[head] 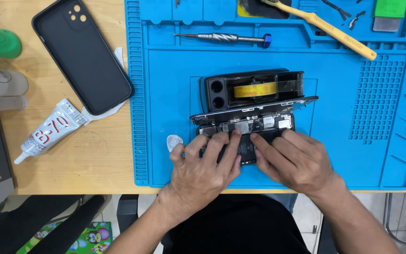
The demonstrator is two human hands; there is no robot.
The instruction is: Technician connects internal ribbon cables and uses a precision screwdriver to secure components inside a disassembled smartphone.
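An opened smartphone (259, 123) lies on the blue repair mat (175, 94), its screen (254, 109) tilted up against a black tape dispenser with yellow tape (254, 89). My left hand (205, 167) rests on the phone's lower body, fingertips at the metal shields near the top of the internals. My right hand (294, 160) lies beside it, fingers pressed on the black battery area (247, 146). Neither hand holds a tool that I can see.
A black phone case (81, 54) and a white glue tube (48, 131) lie on the wooden table at left. A grey pick (174, 141) sits by my left thumb. A screwdriver (222, 37) and a yellow-handled brush (334, 30) lie at the mat's top.
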